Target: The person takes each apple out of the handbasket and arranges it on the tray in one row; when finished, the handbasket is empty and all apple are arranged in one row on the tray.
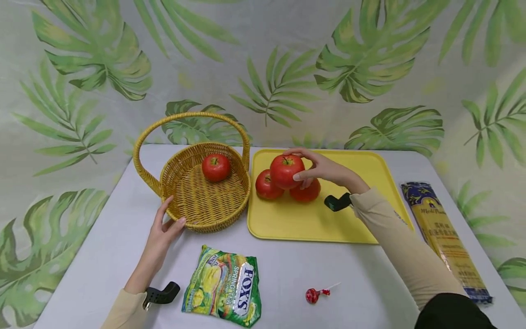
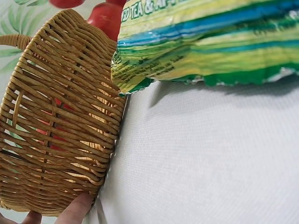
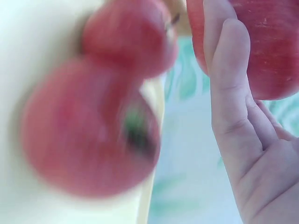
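Observation:
My right hand [image 1: 324,169] grips an apple [image 1: 286,171], thumb in front and fingers behind, raised over the yellow tray [image 1: 353,219]. Below it lie two more red apples, one at left [image 1: 267,186] and one at right [image 1: 306,191], both blurred in the right wrist view. With thumb and fingers spread, my left hand [image 1: 164,230] touches the outer wall of a woven basket [image 1: 211,224] at its near left side. Inside that basket sits a single apple [image 1: 216,167]. The left wrist view shows the thumb [image 2: 77,210] against the weave.
In front of the basket lies a green Fox's candy bag [image 1: 223,285]. A red-wrapped lollipop [image 1: 313,295] is near the table's front. At the right edge rests a long pasta packet [image 1: 445,237]. The basket's tall handle [image 1: 193,114] arches upward. A leaf-print cloth [image 1: 271,59] hangs behind.

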`<state>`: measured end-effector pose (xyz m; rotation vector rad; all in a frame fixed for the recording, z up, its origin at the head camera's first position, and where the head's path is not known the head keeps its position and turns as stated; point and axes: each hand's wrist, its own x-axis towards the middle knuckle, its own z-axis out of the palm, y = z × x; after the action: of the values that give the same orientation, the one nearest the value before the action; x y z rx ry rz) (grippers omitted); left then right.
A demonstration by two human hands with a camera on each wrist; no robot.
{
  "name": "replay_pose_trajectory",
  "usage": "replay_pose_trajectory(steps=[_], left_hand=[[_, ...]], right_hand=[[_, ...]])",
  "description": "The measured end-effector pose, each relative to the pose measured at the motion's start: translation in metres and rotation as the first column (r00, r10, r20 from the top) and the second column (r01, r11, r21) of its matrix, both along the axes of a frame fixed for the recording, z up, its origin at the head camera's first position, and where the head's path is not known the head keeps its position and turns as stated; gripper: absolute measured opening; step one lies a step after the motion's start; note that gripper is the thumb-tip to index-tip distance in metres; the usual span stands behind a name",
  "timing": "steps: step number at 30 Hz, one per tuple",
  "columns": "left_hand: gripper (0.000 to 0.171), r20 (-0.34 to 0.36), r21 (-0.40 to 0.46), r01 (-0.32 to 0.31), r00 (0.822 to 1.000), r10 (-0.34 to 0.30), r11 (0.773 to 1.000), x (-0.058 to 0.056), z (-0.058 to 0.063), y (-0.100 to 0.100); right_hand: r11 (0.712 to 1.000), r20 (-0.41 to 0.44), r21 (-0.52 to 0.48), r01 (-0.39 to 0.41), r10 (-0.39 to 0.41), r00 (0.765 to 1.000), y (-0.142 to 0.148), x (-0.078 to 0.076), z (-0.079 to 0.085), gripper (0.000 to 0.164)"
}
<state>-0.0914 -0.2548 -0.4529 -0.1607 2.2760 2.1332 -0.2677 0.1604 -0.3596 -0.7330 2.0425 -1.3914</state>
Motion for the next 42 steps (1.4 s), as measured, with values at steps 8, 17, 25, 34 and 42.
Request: replay_pose_trajectory(steps=[8,17,25,34,42], left_hand=[[0.072,-0.002,-0.018,0.001,1.000,-0.001,1.000,0.003,0.002,-0.002],[0.073,0.010,-0.017,-0.001,1.000,0.002,1.000,0.003,0.001,-0.003],[0.072,0.008,-0.020,0.001,1.000,-0.001,1.000,0.004,0.003,-0.001],[0.072,0.001,-0.006,0.007,1.000,-0.007,1.000,0.001,0.002,0.001],[0.072,0.013,-0.001,0.002,1.000,-0.002,1.000,0.000,0.001,0.001]], right_hand=[[0.987,0.010,0.003,0.163,-0.163,0.987,0.079,0.007,-0.013,0.061],[0.965,0.015,0.012,0.263,-0.263,0.965,0.128,0.019,-0.044,0.060],[0.960,0.034,0.028,0.279,-0.280,0.959,0.130,0.026,-0.069,0.061],[0.954,0.052,0.049,0.295,-0.297,0.953,0.130,0.030,-0.067,0.062],[0.951,0.070,0.062,0.304,-0.308,0.949,0.132,0.033,-0.064,0.063]])
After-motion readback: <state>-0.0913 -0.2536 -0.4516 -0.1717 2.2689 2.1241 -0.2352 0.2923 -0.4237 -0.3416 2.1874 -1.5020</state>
